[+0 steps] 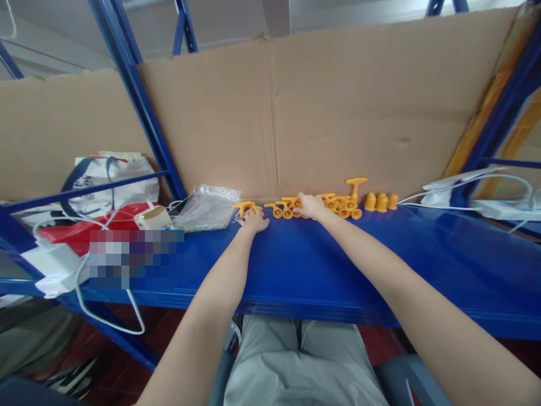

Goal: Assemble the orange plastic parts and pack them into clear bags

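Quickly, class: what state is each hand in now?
Left hand: at yellow pieces; grip cannot be told.
Right hand: at other yellow pieces; grip unclear.

orange pieces (pixel 330 202) | clustered, apparently T-handled (some hidden), cupped ends toward camera | upright T-piece (pixel 355 189) rightmost

At the back of the flat blue metal shelf board (pixel 304 270), cannot fully see the small orange plastic funnel-ended pieces (pixel 331 202) behind the bare right hand (pixel 310 206) and bare left hand (pixel 254 221), nor judge either grip. At the board's left, cannot identify anything under the square mosaic blur (pixel 122 254).
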The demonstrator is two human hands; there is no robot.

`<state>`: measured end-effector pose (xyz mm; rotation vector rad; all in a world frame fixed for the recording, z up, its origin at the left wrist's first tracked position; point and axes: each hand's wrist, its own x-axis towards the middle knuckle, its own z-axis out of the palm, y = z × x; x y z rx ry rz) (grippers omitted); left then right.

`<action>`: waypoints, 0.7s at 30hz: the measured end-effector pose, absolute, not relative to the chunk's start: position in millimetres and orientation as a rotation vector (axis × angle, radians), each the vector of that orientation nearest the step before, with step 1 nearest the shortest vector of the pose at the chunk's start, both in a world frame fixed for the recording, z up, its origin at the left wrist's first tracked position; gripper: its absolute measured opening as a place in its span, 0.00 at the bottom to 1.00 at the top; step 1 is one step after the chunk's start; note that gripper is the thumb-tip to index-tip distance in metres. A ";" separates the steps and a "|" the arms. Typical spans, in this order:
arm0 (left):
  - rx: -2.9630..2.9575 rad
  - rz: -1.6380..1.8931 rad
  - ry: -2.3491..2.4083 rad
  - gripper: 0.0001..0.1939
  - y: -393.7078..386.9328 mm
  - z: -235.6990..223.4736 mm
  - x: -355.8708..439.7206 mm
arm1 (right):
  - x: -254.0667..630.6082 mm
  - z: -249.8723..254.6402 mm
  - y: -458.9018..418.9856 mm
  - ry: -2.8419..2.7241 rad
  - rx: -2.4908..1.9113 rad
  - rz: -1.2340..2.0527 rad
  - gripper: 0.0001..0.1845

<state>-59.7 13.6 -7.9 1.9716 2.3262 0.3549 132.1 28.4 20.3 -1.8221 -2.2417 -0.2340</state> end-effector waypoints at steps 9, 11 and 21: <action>1.969 0.342 2.331 0.32 13.0 -6.2 -59.8 | 149.5 38.3 23.2 -2.299 -1.918 -0.259 0.24; 1.969 0.372 2.328 0.31 13.0 -6.2 -59.9 | 153.4 39.6 20.3 -2.368 -1.891 -0.300 0.23; 1.988 0.446 2.325 0.29 17.1 -9.4 -60.9 | 162.9 38.5 19.8 -2.330 -1.782 -0.530 0.17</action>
